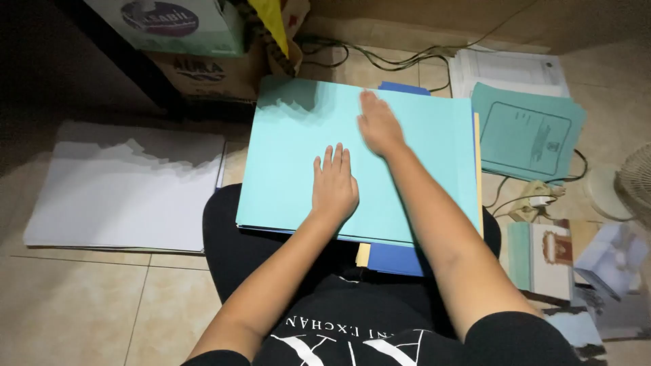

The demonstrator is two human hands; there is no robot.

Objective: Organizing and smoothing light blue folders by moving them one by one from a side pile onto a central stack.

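Our left hand (333, 184) lies flat and open, palm down, fingers together and pointing away from us, pressing on the pale turquoise folder (298, 169) near its middle. Our right hand (380, 125) is also open and flat on the same folder, further up toward its far edge; it looks slightly blurred, so we cannot tell exactly how the fingers sit, but it grips nothing. Neither hand holds anything; both simply rest on the cover.

The folder tops a stack balanced on our lap, its near edge over our thighs. Beneath it a blue folder (393, 257) sticks out at the near edge and again at the far edge, and a yellowish sheet (364, 254) peeks out at the near side and along the right.

We judge the folder to be thin card: light, fairly stiff when flat but quick to bend if lifted by one corner, and smooth enough to slide over the sheets below. An edge pinched between thumb and fingers, with the other hand steadying the stack, seems the safest hold.

Further out, a pile of white paper (129, 190) lies on the tiled floor (81, 305) to the left. To the right sit green booklets (529, 132) over white printed sheets (508, 68), with cables (380, 57) running behind, cardboard boxes (203, 68) beyond the folder, and a small fan (634, 183) at the right edge.
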